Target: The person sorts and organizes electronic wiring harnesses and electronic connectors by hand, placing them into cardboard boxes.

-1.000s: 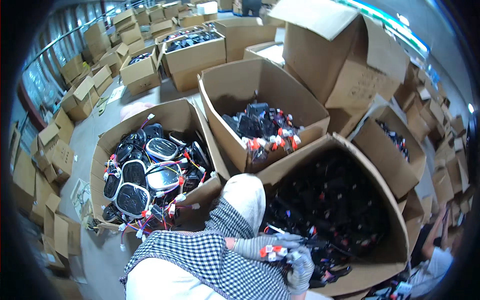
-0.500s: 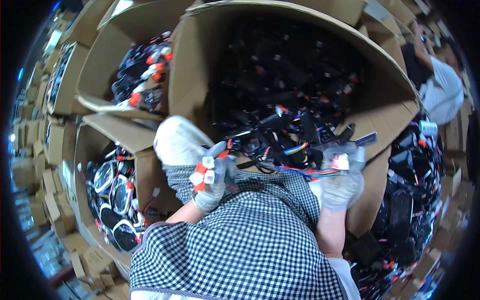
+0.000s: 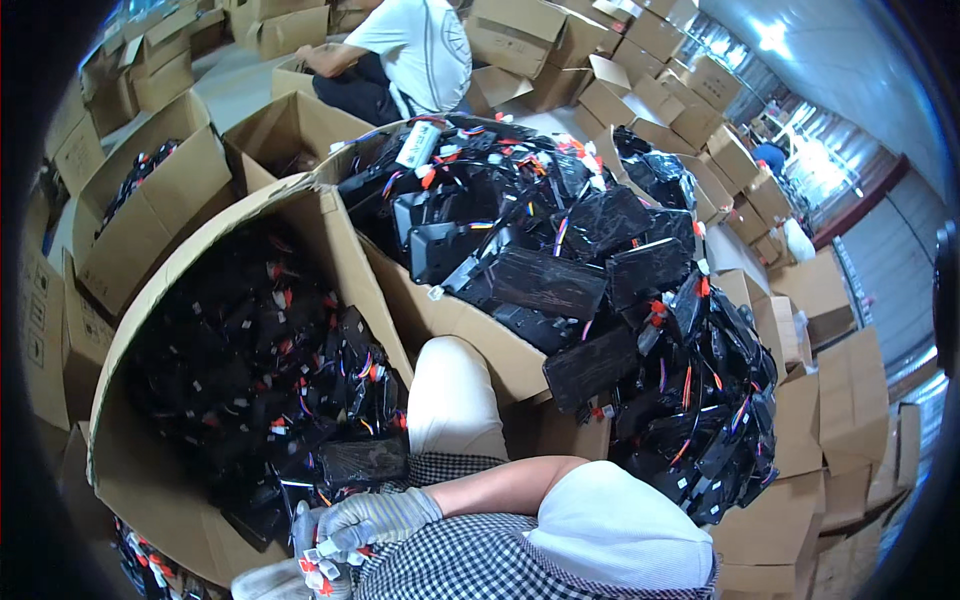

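Low in the picture, beside my lap, my two gloved hands are close together. My left hand (image 3: 303,528), mostly hidden at the lower edge, is closed around a bunch of small white and red plug connectors (image 3: 318,573). Over it lies my right hand (image 3: 378,518) in a striped grey glove, its fingers curled against the connectors. What its fingertips pinch is hidden. Just beyond the hands, a flat black plastic-wrapped pack (image 3: 362,461) lies at the near side of a large open carton (image 3: 150,300) filled with black wrapped packs and coloured wires.
A heaped pile of black wrapped packs (image 3: 550,280) with wires rises to the right, partly held by a cardboard wall (image 3: 470,345). Another person (image 3: 425,50) in a white shirt crouches at the far side. Stacked cartons (image 3: 840,390) line the right.
My view has swung to the right, bringing the pile and the other person further in. My right hand has moved left against my left hand; the coloured wires it held no longer show.
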Tool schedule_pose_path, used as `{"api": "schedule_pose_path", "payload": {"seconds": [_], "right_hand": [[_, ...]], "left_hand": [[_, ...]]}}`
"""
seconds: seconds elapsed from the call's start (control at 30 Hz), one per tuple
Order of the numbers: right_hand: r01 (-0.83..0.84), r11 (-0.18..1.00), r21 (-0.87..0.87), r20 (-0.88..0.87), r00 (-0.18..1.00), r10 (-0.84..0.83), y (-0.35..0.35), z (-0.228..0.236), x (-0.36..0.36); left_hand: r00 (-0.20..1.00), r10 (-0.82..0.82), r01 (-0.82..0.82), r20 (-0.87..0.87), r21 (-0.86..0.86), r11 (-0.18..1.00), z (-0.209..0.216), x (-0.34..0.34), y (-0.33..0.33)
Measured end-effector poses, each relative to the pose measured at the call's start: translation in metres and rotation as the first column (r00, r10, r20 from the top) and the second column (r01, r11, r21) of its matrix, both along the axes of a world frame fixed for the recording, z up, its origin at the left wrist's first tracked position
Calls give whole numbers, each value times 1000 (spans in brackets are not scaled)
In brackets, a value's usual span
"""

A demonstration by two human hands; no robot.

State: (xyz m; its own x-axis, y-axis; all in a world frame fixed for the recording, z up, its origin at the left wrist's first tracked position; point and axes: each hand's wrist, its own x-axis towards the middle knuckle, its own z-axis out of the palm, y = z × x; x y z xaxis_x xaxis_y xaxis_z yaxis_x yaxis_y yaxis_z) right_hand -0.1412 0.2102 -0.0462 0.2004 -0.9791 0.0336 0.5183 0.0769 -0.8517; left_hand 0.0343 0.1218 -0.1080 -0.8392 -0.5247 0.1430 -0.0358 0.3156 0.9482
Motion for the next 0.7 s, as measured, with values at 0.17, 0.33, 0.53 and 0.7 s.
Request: {"api": "schedule_pose_path", "payload": {"seconds": [0.17, 0.33, 0.53, 0.7], "right_hand": [[109, 985, -136, 61, 993, -101, 0, 18, 4], [285, 929, 236, -175, 953, -248, 4, -4, 6], [192, 970, -148, -770, 594, -235, 7, -7, -8], [176, 878, 446, -213, 973, -87, 6, 3, -12]], "left_hand": [[991, 121, -108, 59, -188, 976, 6, 8, -4], [928, 360, -309, 98, -339, 888, 10, 29, 2], [907, 353, -389, 230, 135, 911, 31, 32, 30], [903, 417, -373, 106, 675, 636, 32, 17, 16]]}}
